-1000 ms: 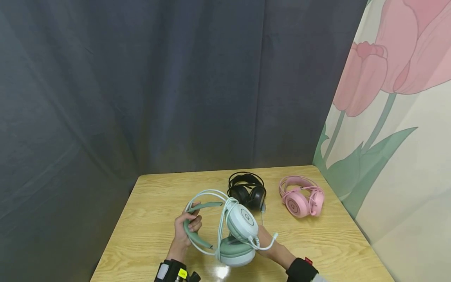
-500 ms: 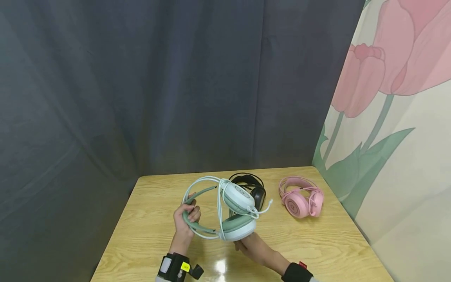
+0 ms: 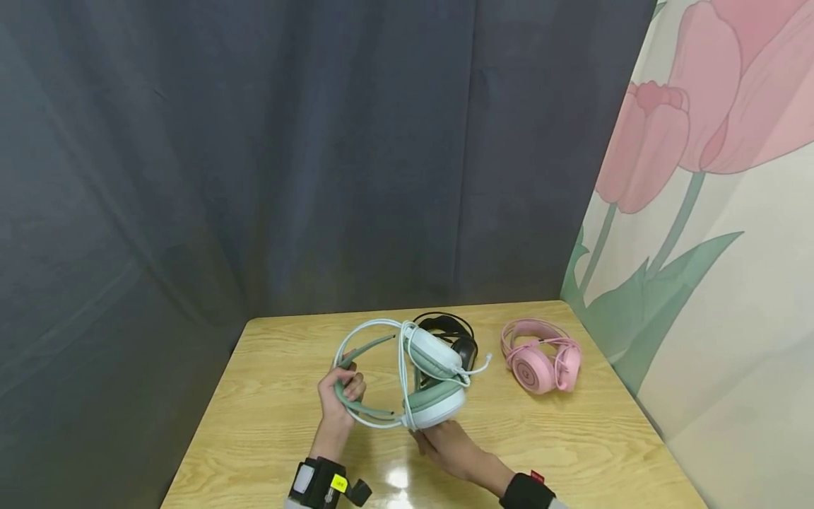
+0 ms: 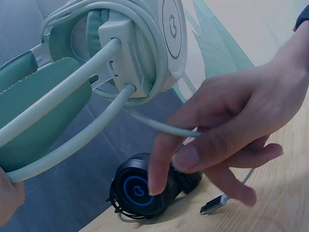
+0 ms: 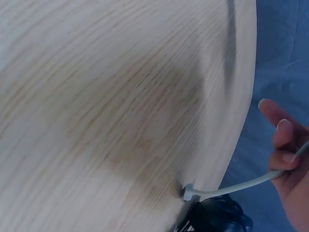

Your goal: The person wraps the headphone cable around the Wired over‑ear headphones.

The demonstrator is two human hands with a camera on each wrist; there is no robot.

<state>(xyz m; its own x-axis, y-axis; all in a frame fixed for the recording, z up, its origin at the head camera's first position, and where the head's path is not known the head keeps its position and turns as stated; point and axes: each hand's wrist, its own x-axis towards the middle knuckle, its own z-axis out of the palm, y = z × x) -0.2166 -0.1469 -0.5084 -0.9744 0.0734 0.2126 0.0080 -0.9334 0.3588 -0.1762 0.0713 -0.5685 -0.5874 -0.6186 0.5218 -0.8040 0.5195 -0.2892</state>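
A white and mint-green headset [image 3: 434,351] is held above the table, its ear cups to the right and its cable wound around it. My left hand [image 3: 337,399] grips the padded headband; only a bit of that hand shows at the left edge of the left wrist view. Below the lower ear cup, my right hand [image 3: 448,449] holds the headset's thin pale cable [image 4: 161,126] between curled fingers and thumb. From that hand the cable runs on to a USB plug [image 4: 212,205], near the wooden surface. The head view hides some right fingers behind the ear cup.
A black headset [image 3: 466,350] lies behind the held one and is partly covered by it. Farther right on the wooden table [image 3: 254,424] rests a pink headset [image 3: 535,370]. A dark curtain [image 3: 356,177] hangs behind, and a tulip-printed wall [image 3: 731,339] stands at the right.
The headset has risen and turned, covering more of the black one. My right hand has shifted left, from beside the ear cups to beneath them. My left hand keeps its hold on the headband.
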